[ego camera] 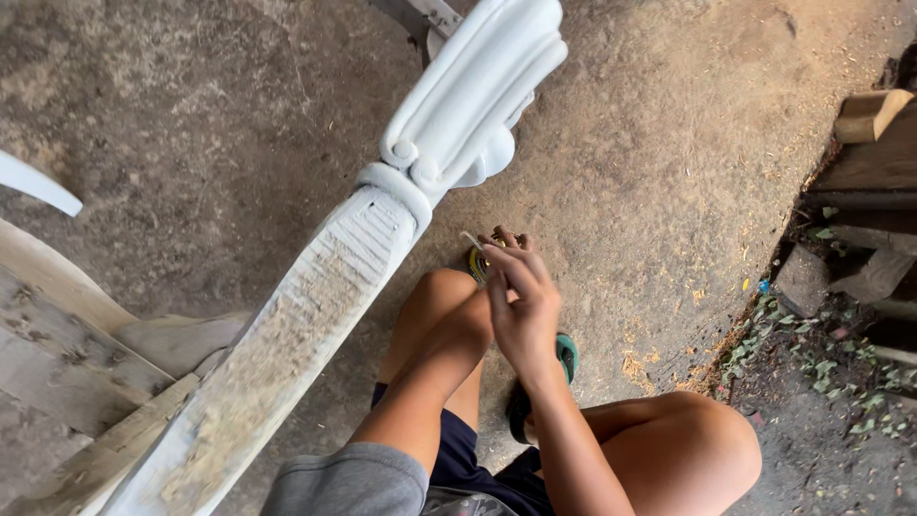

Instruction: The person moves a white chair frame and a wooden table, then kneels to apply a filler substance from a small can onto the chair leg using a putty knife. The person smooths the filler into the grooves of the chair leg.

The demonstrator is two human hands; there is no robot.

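White carved post (382, 239) nearest; right hand (523, 306) grips yellow-black obj (480, 260).

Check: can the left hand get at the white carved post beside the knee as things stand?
Probably yes. The left hand sits low by the right hand; the white carved post rises just beside it, nothing between.
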